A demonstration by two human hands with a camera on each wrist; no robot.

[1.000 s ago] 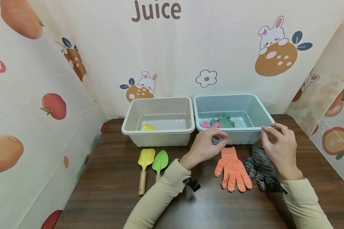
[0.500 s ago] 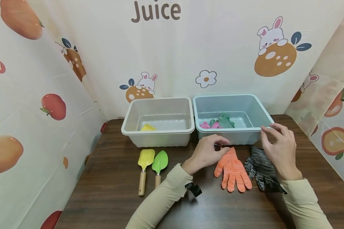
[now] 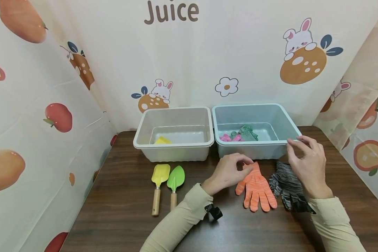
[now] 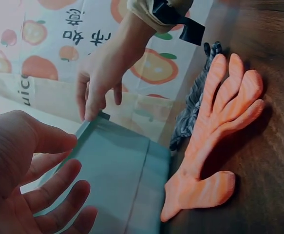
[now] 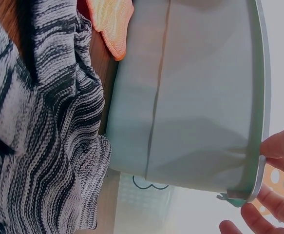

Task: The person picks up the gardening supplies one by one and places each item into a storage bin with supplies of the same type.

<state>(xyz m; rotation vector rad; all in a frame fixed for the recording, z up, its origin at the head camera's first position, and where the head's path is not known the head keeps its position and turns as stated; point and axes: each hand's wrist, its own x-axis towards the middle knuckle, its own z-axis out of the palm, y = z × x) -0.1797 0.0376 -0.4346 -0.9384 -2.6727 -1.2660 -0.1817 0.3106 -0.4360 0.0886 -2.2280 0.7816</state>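
My left hand [image 3: 229, 172] hovers beside the cuff of an orange knit glove [image 3: 257, 187], its fingers loosely bent with nothing between them. In the left wrist view the bent fingers [image 4: 59, 197] overlap the blue bin and stay apart from the glove [image 4: 215, 122]. At the front right corner of the light blue bin [image 3: 267, 150], my right hand [image 3: 308, 164] pinches the rim; the right wrist view has the thumb [image 5: 276, 144] on one side and fingers on the other. A grey-black knit glove [image 3: 288, 185] lies under that wrist, partly hidden. Pink and green gloves [image 3: 247, 133] lie inside the blue bin.
A grey-white bin [image 3: 173, 152] stands left of the blue one, with a yellow item [image 3: 162, 140] inside. In front lie a yellow shovel [image 3: 159, 182] and a green trowel [image 3: 175, 180], both wooden-handled. A printed curtain [image 3: 189, 59] rises behind the dark wooden table [image 3: 113, 210].
My left hand has moved down and slightly right, from in front of the blue bin's rim to beside the orange glove's cuff. The right hand has stayed at the bin's corner.
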